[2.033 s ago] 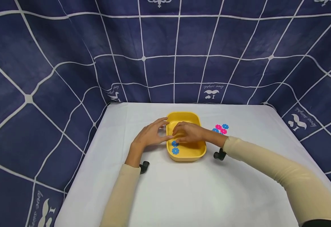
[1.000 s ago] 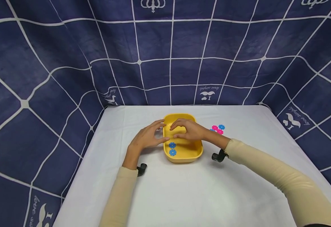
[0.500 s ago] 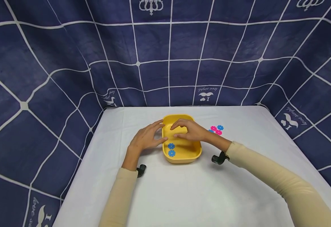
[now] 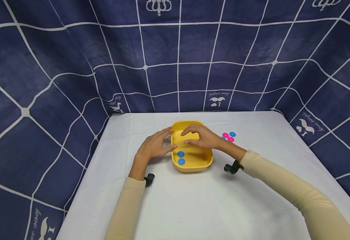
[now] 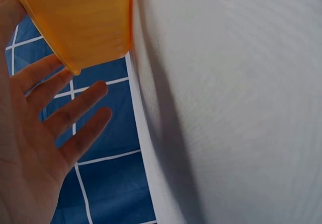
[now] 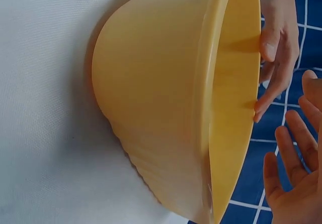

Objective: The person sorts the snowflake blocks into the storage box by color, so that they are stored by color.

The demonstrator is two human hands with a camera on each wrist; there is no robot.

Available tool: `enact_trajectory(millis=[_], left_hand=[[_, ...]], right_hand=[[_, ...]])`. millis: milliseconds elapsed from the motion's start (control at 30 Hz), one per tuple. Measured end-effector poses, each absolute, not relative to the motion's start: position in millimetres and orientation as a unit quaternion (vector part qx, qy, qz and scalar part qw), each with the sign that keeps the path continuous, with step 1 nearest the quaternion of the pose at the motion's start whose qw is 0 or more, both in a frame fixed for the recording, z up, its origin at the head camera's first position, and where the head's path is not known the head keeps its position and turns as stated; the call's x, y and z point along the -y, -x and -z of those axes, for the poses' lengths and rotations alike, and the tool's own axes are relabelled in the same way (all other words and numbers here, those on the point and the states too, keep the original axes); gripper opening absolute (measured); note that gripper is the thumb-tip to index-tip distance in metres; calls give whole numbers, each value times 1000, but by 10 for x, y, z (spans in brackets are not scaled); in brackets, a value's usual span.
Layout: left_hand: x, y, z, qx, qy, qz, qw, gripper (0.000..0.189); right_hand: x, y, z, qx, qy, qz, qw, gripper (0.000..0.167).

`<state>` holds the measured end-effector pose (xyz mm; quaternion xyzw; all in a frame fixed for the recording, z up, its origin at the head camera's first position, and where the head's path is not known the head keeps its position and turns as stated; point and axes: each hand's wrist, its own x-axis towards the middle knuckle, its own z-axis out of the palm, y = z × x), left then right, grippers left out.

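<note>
A yellow plastic basin point(image 4: 195, 161) sits on the white table in the head view. Inside, along its left side, lie two blue flower-shaped discs point(image 4: 181, 161). My left hand point(image 4: 155, 145) rests at the basin's left rim, thumb and fingers spread; in the left wrist view its fingertips point(image 5: 64, 75) meet the rim. Over the basin's opening hovers my right hand point(image 4: 204, 137), thumb and fingers apart, nothing between them. From the right wrist camera, the right hand point(image 6: 297, 173) shows above the rim, with the left hand point(image 6: 282, 38) at the far side.
Right of the basin, several pink discs point(image 4: 230, 139) and blue discs point(image 4: 232, 134) lie close together on the white tablecloth point(image 4: 186, 206). Dark blue curtains point(image 4: 163, 43) with white lines close off the back and both sides. A small black camera sits on each wrist.
My right hand has risen slightly from beside the blue discs in the basin, and its thumb and fingers have parted. The left hand stays at the rim. The head view has shifted slightly.
</note>
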<state>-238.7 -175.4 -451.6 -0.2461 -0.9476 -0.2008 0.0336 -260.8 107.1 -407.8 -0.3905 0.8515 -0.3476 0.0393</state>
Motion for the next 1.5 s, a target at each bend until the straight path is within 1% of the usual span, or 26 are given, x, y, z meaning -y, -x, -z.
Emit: enact_trajectory(millis=[367,567,933,1100,1233,1500], left_hand=[[1755,2377,4513,946,244,212,35,85],[1761,2367,4519,945,240,218,33,86],[1753,2363,4511,946,235,223,24,86],[1759,2371,4515,944,240,225,31,84],[1768,2373,4514,943,242,225,34,84],[1761,2376,4518,945,237,226,23,84]], right_hand=[[-1139,2591,4078,-852,381,357,41,36],[-1273,2620,4114,-860,348,370,38,36],[-1558,2612,4128,-867,328,374,10,36],[-1682,2628,4120,-873,319,369,-4,36],[-1769,2650,4136,-879,305,367,-6,36],[-1969,2674,4177,-883,284,374,-15,38]])
